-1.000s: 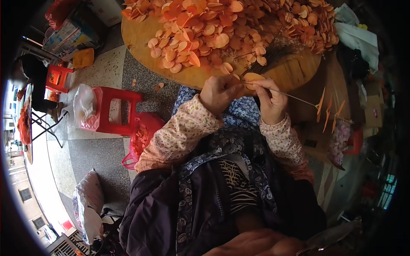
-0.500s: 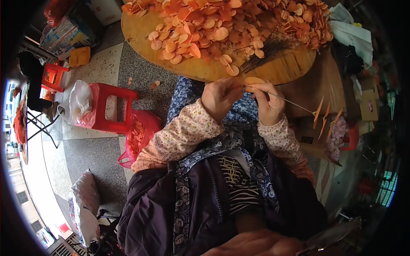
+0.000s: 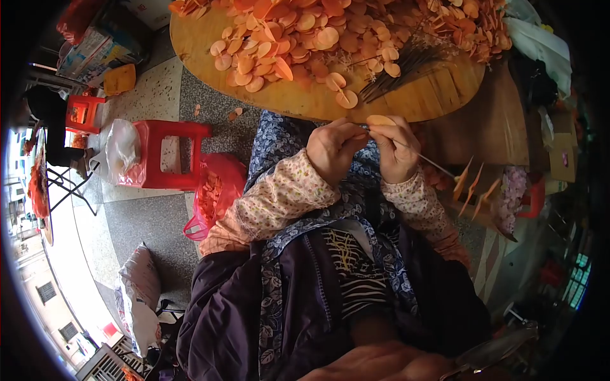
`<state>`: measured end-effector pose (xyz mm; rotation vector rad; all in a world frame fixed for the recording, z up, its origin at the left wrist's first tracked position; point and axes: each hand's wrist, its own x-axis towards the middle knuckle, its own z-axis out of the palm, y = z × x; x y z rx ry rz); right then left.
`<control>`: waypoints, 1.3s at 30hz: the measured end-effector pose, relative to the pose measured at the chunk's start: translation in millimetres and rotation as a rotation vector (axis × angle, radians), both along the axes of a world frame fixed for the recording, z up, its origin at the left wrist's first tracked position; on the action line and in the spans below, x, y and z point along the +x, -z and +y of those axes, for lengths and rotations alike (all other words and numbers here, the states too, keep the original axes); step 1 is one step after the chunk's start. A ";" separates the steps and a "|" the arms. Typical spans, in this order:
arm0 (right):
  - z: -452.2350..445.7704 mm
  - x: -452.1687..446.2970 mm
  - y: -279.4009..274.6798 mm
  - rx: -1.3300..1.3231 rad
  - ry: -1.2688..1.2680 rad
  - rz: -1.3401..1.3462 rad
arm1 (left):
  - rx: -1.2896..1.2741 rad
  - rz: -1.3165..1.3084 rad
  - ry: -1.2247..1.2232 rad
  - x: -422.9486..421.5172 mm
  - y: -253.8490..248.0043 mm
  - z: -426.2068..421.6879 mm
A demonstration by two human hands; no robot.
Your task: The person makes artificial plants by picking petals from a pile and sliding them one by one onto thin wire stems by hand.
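In front of my lap, both hands meet just below the edge of a round wooden table (image 3: 438, 101). My right hand (image 3: 397, 152) is closed on a thin artificial flower stem (image 3: 438, 166), which slants down to the right and carries several orange leaves (image 3: 470, 187) at its far end. One more orange leaf (image 3: 380, 120) sticks up at the right fingertips. My left hand (image 3: 335, 151) is closed in a pinch close to the stem's near end; its fingers hide whatever is in them. Loose orange leaves (image 3: 327, 38) are heaped on the table, with dark thin stems (image 3: 403, 73) beside them.
To the left stand a red plastic stool (image 3: 171, 152) with a clear bag (image 3: 124, 146) and a pink bag (image 3: 222, 184) of orange pieces. A white sack (image 3: 140, 292) is on the floor. Pale purple flowers (image 3: 510, 197) and cartons (image 3: 562, 159) are at the right. Another person (image 3: 54, 127) is at far left.
The view has shifted slightly. The fingertips have drawn in around the leaf and stem, and the leafy end of the stem hangs a little lower and further left.
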<state>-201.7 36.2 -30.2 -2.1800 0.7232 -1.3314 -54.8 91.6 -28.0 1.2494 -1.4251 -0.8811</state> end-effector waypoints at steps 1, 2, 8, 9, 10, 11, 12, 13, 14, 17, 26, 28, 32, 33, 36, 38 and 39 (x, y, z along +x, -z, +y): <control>-3.1 -2.4 -0.2 0.034 -0.003 0.010 | 0.013 -0.014 0.010 0.2 0.1 -1.9; -4.6 -4.7 0.0 0.073 -0.004 0.020 | 0.022 -0.014 0.011 0.8 1.1 -3.1; -10.3 -14.6 0.5 0.466 -0.061 -0.166 | 0.069 0.158 0.080 18.3 -8.7 -11.8; -10.9 -15.1 2.2 0.468 -0.057 -0.170 | 0.005 0.017 0.066 16.9 -10.4 -14.2; -11.7 -15.7 4.4 0.520 -0.109 -0.167 | -0.061 -0.124 0.053 15.2 -11.3 -16.7; -12.8 -16.6 5.1 0.570 -0.161 -0.163 | -0.084 -0.159 0.097 12.9 -3.4 -17.8; -12.8 -17.0 4.0 0.566 -0.155 -0.166 | -0.087 -0.160 0.103 12.4 -1.9 -18.6; -11.7 -16.9 2.6 0.677 -0.165 -0.149 | -0.083 -0.199 0.113 12.4 -2.2 -18.9; -11.6 -17.5 1.9 0.789 -0.175 -0.133 | -0.078 -0.238 0.123 12.7 -1.9 -20.1; -21.1 -26.7 1.5 0.800 -0.133 -0.306 | -0.071 -0.203 0.106 16.0 -2.4 -23.6; -22.0 -19.9 4.6 0.554 -0.172 -0.164 | -0.028 -0.127 0.151 1.3 -9.1 -34.0; -22.3 -19.7 -3.5 0.631 -0.107 -0.282 | 0.262 0.010 0.116 -0.6 -10.2 -33.2; -28.6 -32.2 -0.5 0.618 -0.120 -0.101 | 0.225 0.027 0.169 -0.4 -4.5 -35.8; -29.7 -36.5 2.6 0.642 -0.142 -0.035 | 0.263 -0.002 0.153 -1.9 -6.6 -34.5; -32.9 -38.0 -3.2 0.883 -0.092 -0.077 | 0.313 -0.017 0.143 -4.7 -10.0 -33.3; -38.8 -40.5 -8.0 0.903 -0.079 -0.106 | 0.328 -0.004 0.150 -4.0 -9.3 -33.6; -41.6 -41.8 -9.1 0.926 -0.072 -0.130 | 0.317 -0.003 0.172 -2.5 -6.1 -33.9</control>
